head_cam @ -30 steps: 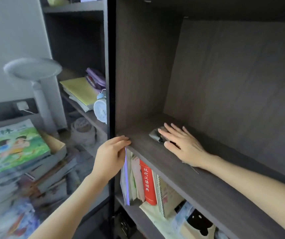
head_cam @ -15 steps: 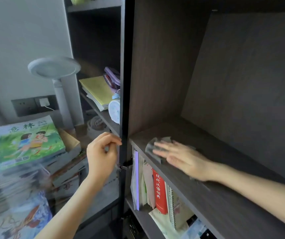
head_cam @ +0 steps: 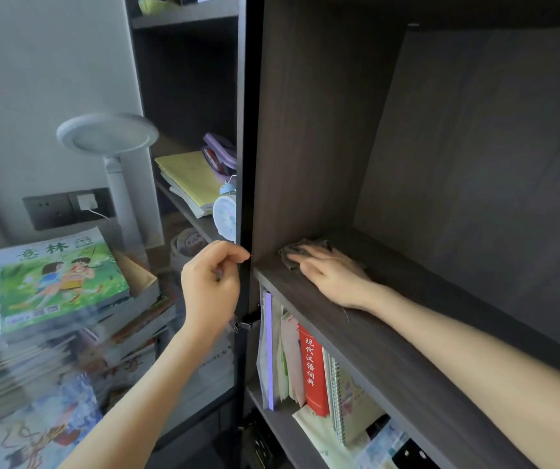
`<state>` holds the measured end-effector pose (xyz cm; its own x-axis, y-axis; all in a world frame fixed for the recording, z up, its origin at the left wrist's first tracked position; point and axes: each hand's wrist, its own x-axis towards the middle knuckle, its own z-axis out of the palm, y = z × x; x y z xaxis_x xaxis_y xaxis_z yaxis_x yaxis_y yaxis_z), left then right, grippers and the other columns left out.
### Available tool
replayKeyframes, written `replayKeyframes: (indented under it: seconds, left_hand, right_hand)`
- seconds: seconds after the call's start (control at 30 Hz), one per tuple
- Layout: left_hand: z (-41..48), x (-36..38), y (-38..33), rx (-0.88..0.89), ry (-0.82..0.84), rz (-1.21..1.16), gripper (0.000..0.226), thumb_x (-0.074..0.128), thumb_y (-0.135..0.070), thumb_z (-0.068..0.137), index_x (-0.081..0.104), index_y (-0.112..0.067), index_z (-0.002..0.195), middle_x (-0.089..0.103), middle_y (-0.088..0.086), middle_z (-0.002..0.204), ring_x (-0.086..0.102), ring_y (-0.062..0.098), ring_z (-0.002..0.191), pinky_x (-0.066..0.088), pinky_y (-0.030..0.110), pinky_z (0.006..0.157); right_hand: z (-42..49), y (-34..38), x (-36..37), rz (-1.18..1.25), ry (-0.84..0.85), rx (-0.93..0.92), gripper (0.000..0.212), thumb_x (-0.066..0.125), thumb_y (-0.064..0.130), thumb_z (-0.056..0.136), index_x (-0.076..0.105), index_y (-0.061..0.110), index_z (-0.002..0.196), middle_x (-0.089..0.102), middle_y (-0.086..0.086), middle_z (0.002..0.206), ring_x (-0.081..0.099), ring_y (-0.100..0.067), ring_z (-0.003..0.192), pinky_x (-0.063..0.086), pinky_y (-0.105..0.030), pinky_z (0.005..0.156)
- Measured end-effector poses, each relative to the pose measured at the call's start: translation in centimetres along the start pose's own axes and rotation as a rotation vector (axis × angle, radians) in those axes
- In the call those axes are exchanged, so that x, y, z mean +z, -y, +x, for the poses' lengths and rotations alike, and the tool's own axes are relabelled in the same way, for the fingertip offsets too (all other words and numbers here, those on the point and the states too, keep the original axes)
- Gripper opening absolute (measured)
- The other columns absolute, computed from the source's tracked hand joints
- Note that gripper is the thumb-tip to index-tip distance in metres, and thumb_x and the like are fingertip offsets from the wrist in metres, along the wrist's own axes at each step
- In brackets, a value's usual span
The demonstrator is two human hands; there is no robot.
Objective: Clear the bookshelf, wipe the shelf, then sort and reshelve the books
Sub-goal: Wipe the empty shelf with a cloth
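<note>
Right grip (head_cam: 336,279) flat, pressing grey cloth (head_cam: 289,257) into shelf (head_cam: 390,350) left corner | left grip (head_cam: 212,282) curled at door edge (head_cam: 245,164), hold unclear | risk: your cloth bunches, missing corner dust.

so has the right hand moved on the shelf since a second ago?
Yes. The right hand pressing the cloth has slid left and deeper on the shelf, toward the side panel; the cloth now lies nearly against it.
</note>
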<state>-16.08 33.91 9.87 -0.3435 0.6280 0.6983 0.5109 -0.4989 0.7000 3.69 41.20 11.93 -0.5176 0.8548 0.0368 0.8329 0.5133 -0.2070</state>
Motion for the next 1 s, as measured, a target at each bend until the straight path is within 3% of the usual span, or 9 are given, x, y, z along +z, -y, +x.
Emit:
replayKeyframes:
  seconds: [0.07,0.23,0.4,0.5,0.57,0.63,0.7,0.77,1.0]
  left_hand:
    - [0.1,-0.3,-0.4,-0.004,-0.011,-0.008,0.033,0.041,0.007,0.075,0.069,-0.01,0.077,0.062,-0.019,0.071,0.058,0.006,0.066,0.043,0.015,0.06]
    - [0.6,1.5,-1.3,0.012,0.035,0.013,0.031,0.041,0.004,0.071,0.068,-0.009,0.076,0.062,-0.015,0.073,0.057,0.001,0.07,0.042,0.013,0.061]
    - [-0.1,4.9,-0.7,0.168,0.306,0.162,0.026,0.048,-0.002,0.073,0.071,-0.009,0.084,0.067,-0.001,0.081,0.06,0.015,0.072,0.044,0.019,0.066]
    - [0.0,6.7,0.0,0.224,0.543,0.269,0.03,0.05,-0.02,0.083,0.073,-0.012,0.099,0.072,0.003,0.102,0.066,0.024,0.099,0.043,0.021,0.087]
    - [0.2,7.4,0.2,0.222,0.67,0.343,0.054,0.034,-0.043,0.085,0.07,-0.014,0.115,0.066,0.001,0.121,0.058,0.021,0.12,0.038,0.026,0.102]
    - [0.5,7.7,0.3,0.218,0.747,0.429,0.076,0.015,-0.053,0.079,0.059,-0.018,0.13,0.055,-0.003,0.136,0.045,0.016,0.132,0.028,0.026,0.11]
    - [0.6,8.0,0.4,0.225,0.785,0.507,0.081,0.007,-0.055,0.079,0.05,-0.021,0.138,0.046,-0.006,0.144,0.036,0.012,0.138,0.02,0.023,0.113]
    - [0.6,8.0,0.2,0.223,0.784,0.523,0.083,0.004,-0.056,0.078,0.047,-0.022,0.14,0.044,-0.006,0.146,0.034,0.012,0.139,0.018,0.023,0.114]
    - [0.6,7.6,0.3,0.247,0.735,0.485,0.08,0.008,-0.054,0.08,0.058,-0.019,0.131,0.054,-0.005,0.137,0.047,0.017,0.129,0.032,0.025,0.106]
  right_hand:
    - [0.4,1.5,0.5,-0.065,-0.018,0.023,0.045,0.021,0.033,0.105,0.03,0.03,0.149,0.017,0.003,0.16,0.01,-0.014,0.147,0.004,-0.034,0.119]
    - [-2.4,3.0,0.8,-0.09,0.021,-0.193,0.044,0.022,0.031,0.106,0.029,0.031,0.149,0.016,0.006,0.16,0.006,-0.012,0.148,0.001,-0.034,0.12]
    - [-15.5,-4.0,-0.8,-0.058,0.106,-0.226,0.046,0.008,0.061,0.098,0.01,0.057,0.144,-0.011,0.031,0.155,-0.014,0.007,0.142,-0.009,-0.024,0.117]
    - [-17.1,-6.6,-2.2,-0.114,0.156,-0.119,0.053,-0.006,0.076,0.085,0.001,0.068,0.137,-0.017,0.031,0.154,-0.017,0.007,0.142,-0.009,-0.025,0.117]
    - [-13.2,-6.8,-2.2,-0.13,0.131,-0.062,0.067,-0.015,0.082,0.074,0.002,0.063,0.135,-0.014,0.026,0.154,-0.019,0.01,0.138,-0.01,-0.024,0.116]
    - [-7.5,-6.7,-1.9,-0.16,0.087,0.009,0.064,-0.006,0.076,0.083,0.005,0.052,0.142,-0.005,0.016,0.159,-0.015,0.004,0.141,-0.008,-0.028,0.117]
    - [-2.1,-6.4,-1.6,-0.169,0.084,0.075,0.049,0.011,0.052,0.101,0.01,0.043,0.149,0.001,0.007,0.162,-0.008,-0.007,0.147,-0.005,-0.035,0.119]
    - [0.7,-5.6,-1.3,-0.164,0.094,0.124,0.047,0.014,0.044,0.104,0.012,0.041,0.15,0.002,0.006,0.162,-0.005,-0.01,0.148,-0.005,-0.038,0.12]
    - [-7.4,-6.4,-1.4,-0.11,0.054,-0.013,0.043,0.021,0.037,0.105,0.013,0.044,0.146,0.001,0.015,0.159,-0.01,0.003,0.142,-0.009,-0.025,0.117]
